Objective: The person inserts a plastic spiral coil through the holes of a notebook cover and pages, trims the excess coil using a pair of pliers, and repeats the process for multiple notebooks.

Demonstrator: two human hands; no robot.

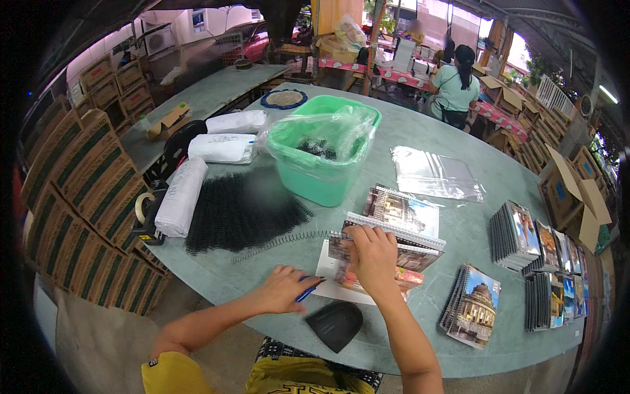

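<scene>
My right hand [373, 253] grips a spiral notebook [417, 255] that stands partly open on the table, fingers over its punched top edge. A black spiral coil [282, 244] sticks out from that edge to the left. In my left hand [283, 291], fingers are closed round a small blue-handled tool [306, 289] with a dark tip, left of the notebook. A black flat pad with a rounded end [335, 325] lies just below, between my hands. Behind the held notebook is another notebook with a building on its cover [401, 213].
A heap of black spiral coils [239, 213] lies left, beside white wrapped rolls [177, 203] and a tape dispenser [146, 213]. Behind stands a green bin [315, 174] lined with clear plastic. Clear plastic sleeves [436, 174] and notebook stacks [515, 236] lie right. A person [454, 88] works beyond.
</scene>
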